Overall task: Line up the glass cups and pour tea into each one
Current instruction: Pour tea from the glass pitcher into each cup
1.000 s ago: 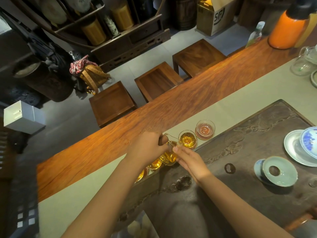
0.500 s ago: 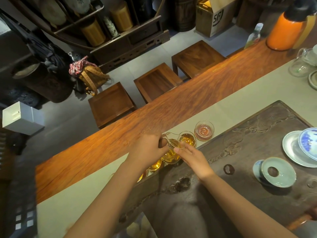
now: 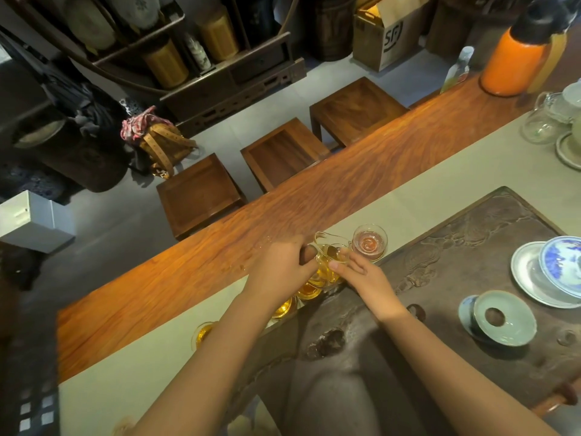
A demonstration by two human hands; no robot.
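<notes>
The left hand gripped the handle of a glass pitcher of tea, tilted over the row of cups along the tea tray's far edge. The right hand's fingertips touched the pitcher's side. The end cup stood just beyond.

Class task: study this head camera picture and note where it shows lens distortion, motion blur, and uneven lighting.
Head view: the wide lens bows the wooden table edge; the left hand and glass pitcher are smeared by motion; warm light brightens the table's near-left end, while the shelves behind sit in shadow.
</notes>
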